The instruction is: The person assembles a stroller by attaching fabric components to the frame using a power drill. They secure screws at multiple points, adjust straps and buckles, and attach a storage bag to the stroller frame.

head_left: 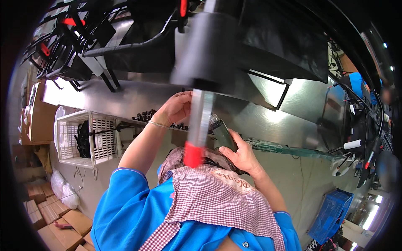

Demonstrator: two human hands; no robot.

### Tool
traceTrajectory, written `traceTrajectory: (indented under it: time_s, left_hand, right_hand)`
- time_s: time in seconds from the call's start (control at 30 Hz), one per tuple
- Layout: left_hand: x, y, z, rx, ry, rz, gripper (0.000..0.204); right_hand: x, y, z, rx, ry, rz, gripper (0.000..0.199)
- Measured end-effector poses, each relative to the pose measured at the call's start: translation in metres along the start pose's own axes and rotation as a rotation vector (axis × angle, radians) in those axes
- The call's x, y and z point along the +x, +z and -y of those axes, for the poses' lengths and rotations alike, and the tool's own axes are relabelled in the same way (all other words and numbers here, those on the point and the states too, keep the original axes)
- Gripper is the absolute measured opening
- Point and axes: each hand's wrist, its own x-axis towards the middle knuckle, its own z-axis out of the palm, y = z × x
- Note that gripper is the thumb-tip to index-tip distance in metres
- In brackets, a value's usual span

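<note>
Dark tool (222, 136) held in the right hand (243, 155), near the front edge of the metal bench (280, 121).
The tool is tilted, its metallic end pointed up and leftward, its body wrapped by the right grip with the thumb laid along the near side. The left hand (179, 108) is raised at the bench edge, its fingers curled narrow; whether anything is pinched there cannot be told, as the fingertips are partly covered by a blurred metal pole (202, 121) with a red end (194, 155). Small black parts (144, 116) are gathered beside the left wrist. Farther left, a white slatted basket (67, 140) is seen, with black items (83, 140) inside. Black fabric (284, 46) is spread above the bench's far side.
</note>
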Motion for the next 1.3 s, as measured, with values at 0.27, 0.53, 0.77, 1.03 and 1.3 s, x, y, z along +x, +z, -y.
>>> traceTrajectory:
  time_s: [0.27,0.53,0.77,1.03,1.3]
  left_hand:
    - [0.029,0.056,0.013,0.119,-0.08,0.058,0.006]
    - [0.055,0.086,-0.022,0.59,-0.168,0.32,0.016]
    - [0.129,0.051,-0.103,1.464,1.073,-0.507,0.035]
    - [0.088,0.013,-0.145,1.663,0.88,-0.738,0.074]
    - [0.062,-0.002,-0.183,1.291,0.767,-0.641,0.036]
  right_hand:
    - [-0.027,-0.043,-0.026,0.08,-0.011,-0.013,0.066]
    - [-0.036,-0.059,-0.044,0.734,0.264,0.317,0.048]
    - [-0.029,-0.046,-0.023,0.717,0.275,0.023,0.024]
    - [0.005,-0.007,-0.019,0.734,0.204,-0.048,0.051]
    - [0.036,0.023,0.017,0.713,0.262,-0.09,0.054]
